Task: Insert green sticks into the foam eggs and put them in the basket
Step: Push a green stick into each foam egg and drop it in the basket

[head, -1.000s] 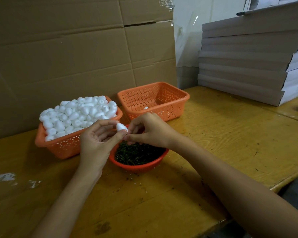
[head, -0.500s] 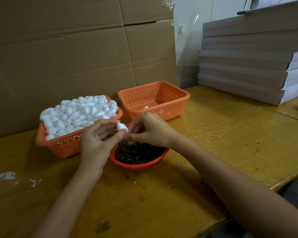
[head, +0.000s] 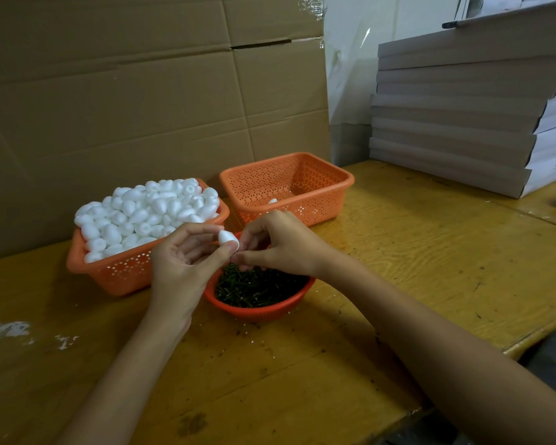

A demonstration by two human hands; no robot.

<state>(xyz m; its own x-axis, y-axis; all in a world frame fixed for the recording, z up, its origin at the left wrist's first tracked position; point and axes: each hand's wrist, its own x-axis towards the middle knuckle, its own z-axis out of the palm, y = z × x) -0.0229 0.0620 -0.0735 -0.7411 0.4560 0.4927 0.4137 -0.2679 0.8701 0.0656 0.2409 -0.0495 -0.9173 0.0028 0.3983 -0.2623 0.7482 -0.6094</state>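
Observation:
My left hand (head: 182, 264) pinches a white foam egg (head: 227, 238) between thumb and fingertips, above the rim of the red bowl (head: 260, 311) of green sticks (head: 254, 285). My right hand (head: 280, 244) meets the egg from the right with its fingertips pinched together at the egg's end; any stick between them is hidden. An orange basket (head: 119, 271) at the left is heaped with foam eggs (head: 148, 213). A second orange basket (head: 318, 207) behind my hands holds one egg (head: 273, 201), partly visible.
Everything sits on a yellow wooden table (head: 414, 258) with its edge at the right front. A large cardboard box (head: 126, 107) stands behind the baskets. A stack of flat grey boxes (head: 463, 117) fills the back right. White foam crumbs (head: 10, 329) lie at the left.
Both hands stay together over the bowl, with the egg held in the same pinch. No clear movement beyond a slight shift of the fingertips.

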